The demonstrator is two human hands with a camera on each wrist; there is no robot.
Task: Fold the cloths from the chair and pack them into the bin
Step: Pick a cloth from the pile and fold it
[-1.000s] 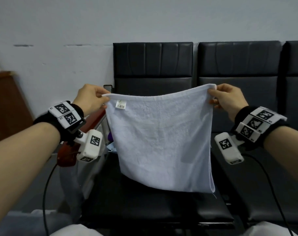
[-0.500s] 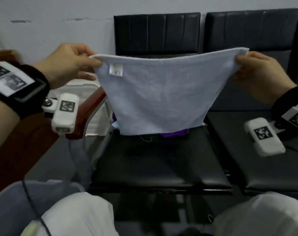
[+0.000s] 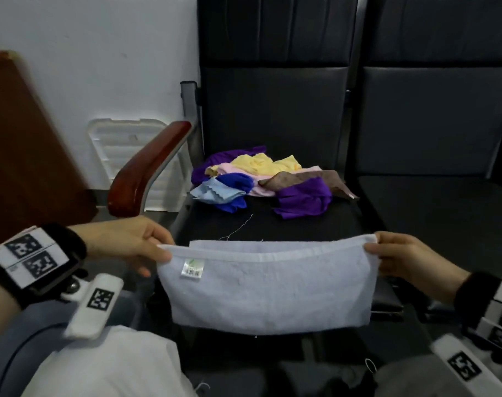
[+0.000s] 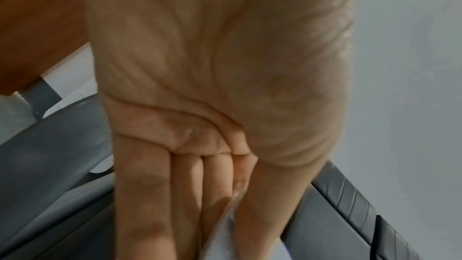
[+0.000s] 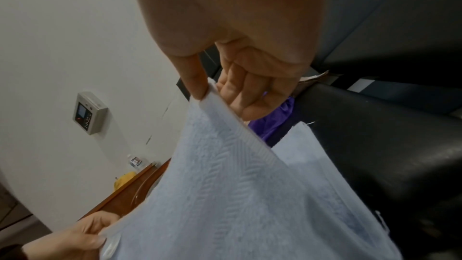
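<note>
Towel (image 3: pixel 268 287), pale blue-white and folded double, hangs stretched between my 2 hands just in front of the black chair (image 3: pixel 272 224). My left hand (image 3: pixel 129 242) pinches the towel's upper left corner between thumb and fingers; in the left wrist view the cloth edge shows squeezed between the thumb and the fingers (image 4: pixel 185 195). My right hand (image 3: pixel 401 257) pinches the upper right corner the same way, and the right wrist view shows the thumb on one side of the hem and the fingers (image 5: pixel 245 96) curled behind it. A small label (image 3: pixel 191 269) with a barcode sits near the top left of the towel, facing me. A second layer of the towel shows behind the front layer along the top edge, lying on the front of the seat.

Farther back on the same seat lies a loose pile of cloths (image 3: pixel 267 179): purple, yellow, pink, dark blue, light blue and brown, crumpled and overlapping. A reddish wooden armrest (image 3: pixel 146 170) stands at the seat's left side. Behind it a white plastic lid (image 3: pixel 123 147) leans against the wall. A second black chair (image 3: pixel 439 138) adjoins on the right.
</note>
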